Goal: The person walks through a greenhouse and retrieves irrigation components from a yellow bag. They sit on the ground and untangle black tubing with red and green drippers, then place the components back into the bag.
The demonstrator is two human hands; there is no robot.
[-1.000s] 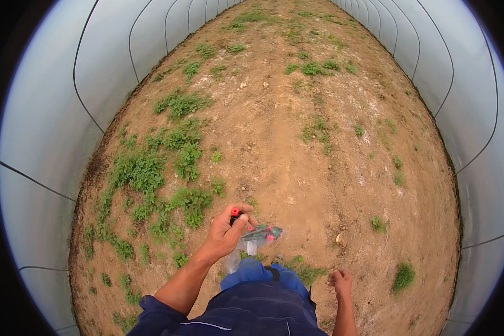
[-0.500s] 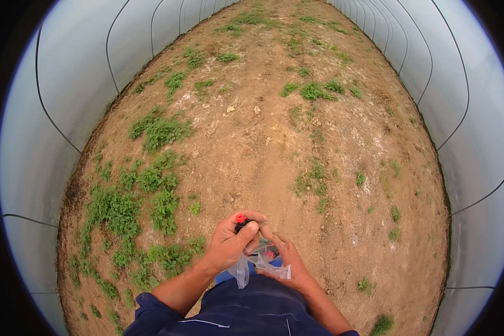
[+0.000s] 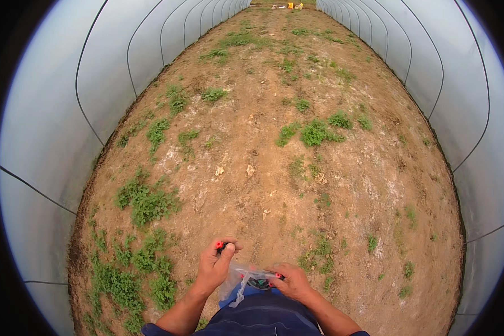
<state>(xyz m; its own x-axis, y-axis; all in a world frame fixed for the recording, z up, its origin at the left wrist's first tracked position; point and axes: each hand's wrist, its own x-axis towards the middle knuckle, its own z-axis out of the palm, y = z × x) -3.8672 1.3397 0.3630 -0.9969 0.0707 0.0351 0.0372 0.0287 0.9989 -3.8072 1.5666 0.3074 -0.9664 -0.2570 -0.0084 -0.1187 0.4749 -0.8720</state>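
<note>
Two hands now work together above the bare soil path; since a second ago the right hand (image 3: 294, 281) has come up to grasp the clear plastic bag (image 3: 242, 280), while the left hand (image 3: 217, 263), just left of the bag, pinches a small red-tipped piece (image 3: 219, 245); unlabelled bag, dark and red bits inside

Thin, clear plastic bag (image 3: 242, 278), crinkled and faintly glossy, pinched between left hand (image 3: 214, 269) and right hand (image 3: 293, 283). Small red piece (image 3: 219, 245) at the left fingertips, smooth, plastic by the look. Dry, matt, crumbly brown soil (image 3: 274, 185) all round, rough with clods. At nine and three o'clock, translucent white plastic sheeting (image 3: 56, 129), smooth and dully shiny, stretched over thin dark hoops (image 3: 130, 61), seemingly metal. At six o'clock, matt dark blue cloth (image 3: 263, 316).
</note>
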